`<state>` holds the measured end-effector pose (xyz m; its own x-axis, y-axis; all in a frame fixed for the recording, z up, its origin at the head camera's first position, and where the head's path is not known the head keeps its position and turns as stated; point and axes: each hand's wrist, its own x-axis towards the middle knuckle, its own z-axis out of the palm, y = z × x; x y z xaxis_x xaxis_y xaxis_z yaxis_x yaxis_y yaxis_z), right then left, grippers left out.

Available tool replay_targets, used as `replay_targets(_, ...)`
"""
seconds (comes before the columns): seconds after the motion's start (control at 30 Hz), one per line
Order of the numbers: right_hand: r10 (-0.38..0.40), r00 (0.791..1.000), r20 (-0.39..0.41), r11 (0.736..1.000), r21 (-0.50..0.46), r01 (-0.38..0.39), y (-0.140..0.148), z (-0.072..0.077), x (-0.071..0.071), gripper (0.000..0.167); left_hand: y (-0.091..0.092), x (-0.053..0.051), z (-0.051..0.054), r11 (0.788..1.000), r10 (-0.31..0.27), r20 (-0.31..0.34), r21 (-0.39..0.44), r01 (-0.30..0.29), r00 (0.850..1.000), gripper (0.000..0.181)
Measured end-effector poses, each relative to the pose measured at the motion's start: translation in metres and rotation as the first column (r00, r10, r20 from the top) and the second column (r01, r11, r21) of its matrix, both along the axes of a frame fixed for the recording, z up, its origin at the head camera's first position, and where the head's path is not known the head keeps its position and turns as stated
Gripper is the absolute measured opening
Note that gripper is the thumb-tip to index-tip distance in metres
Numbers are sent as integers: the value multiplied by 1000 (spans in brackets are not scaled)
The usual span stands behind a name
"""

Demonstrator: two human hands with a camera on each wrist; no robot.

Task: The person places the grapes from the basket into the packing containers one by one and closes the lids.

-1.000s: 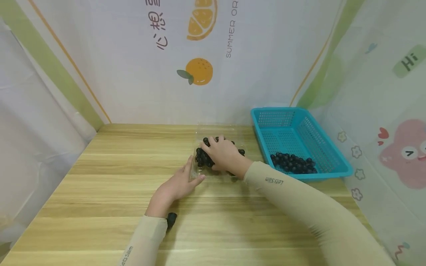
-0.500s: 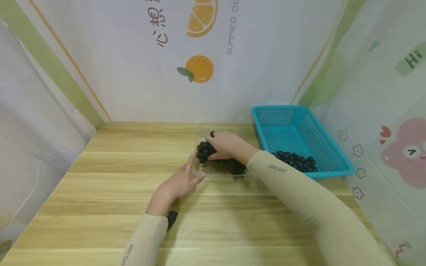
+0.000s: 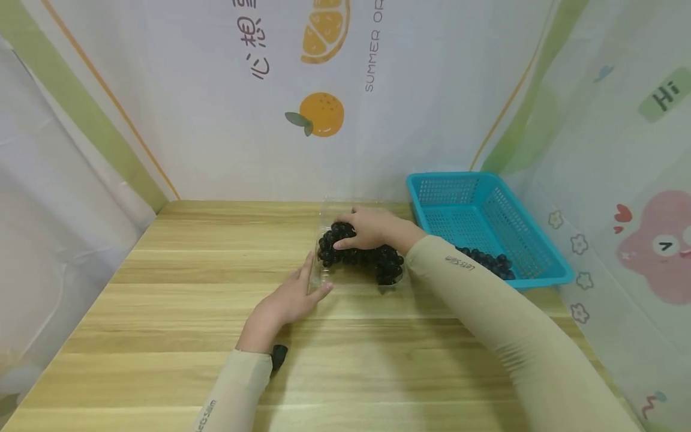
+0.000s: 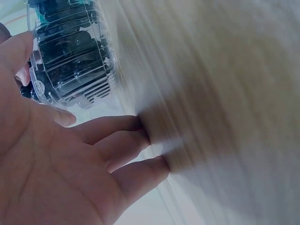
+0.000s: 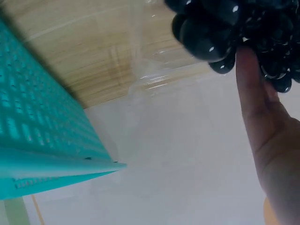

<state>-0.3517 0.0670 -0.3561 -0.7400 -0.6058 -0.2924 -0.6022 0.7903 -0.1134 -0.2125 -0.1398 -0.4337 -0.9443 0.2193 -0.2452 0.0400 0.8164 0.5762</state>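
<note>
A clear plastic clamshell box with dark grapes in it stands on the table, its lid raised at the back. My right hand reaches in from the right and grips the bunch at its upper left, thumb in front; the other fingers are partly hidden. In the right wrist view a finger presses against the grapes. Thumb and forefinger spread, my left hand steadies the box's near left corner. The left wrist view shows this palm with several fingertips on the tabletop, beside the ribbed box wall.
A blue plastic basket stands right of the box, with more loose-looking dark grapes at its near end. The wooden table meets a printed curtain at the back. Another curtain hangs at right.
My right hand has shifted from over the grapes slightly right and back, uncovering the bunch's right part. The bunch has been moved within the box. My left hand has stayed put.
</note>
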Motion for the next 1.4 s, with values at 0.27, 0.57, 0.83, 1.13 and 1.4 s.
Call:
replay_targets(0.27,68,995,-78,997,-16,-69,-2,5,-2,83,0,0,2,1000,2,-1,-1,-2,1000,95)
replay_targets(0.57,90,995,-41,994,-57,-92,-5,8,-6,77,0,-1,3,1000,5,0,-3,-5,1000,95)
replay_targets(0.83,56,994,90,985,-169,-40,5,3,-12,69,2,1,5,1000,8,-2,0,-8,1000,95)
replay_targets(1.13,13,990,140,998,-61,-5,4,-1,2,80,1,3,1,1000,3,10,-13,-3,1000,96)
replay_targets(1.4,37,996,82,999,33,-40,0,11,11,87,2,2,2,1000,2,22,-20,-2,1000,95)
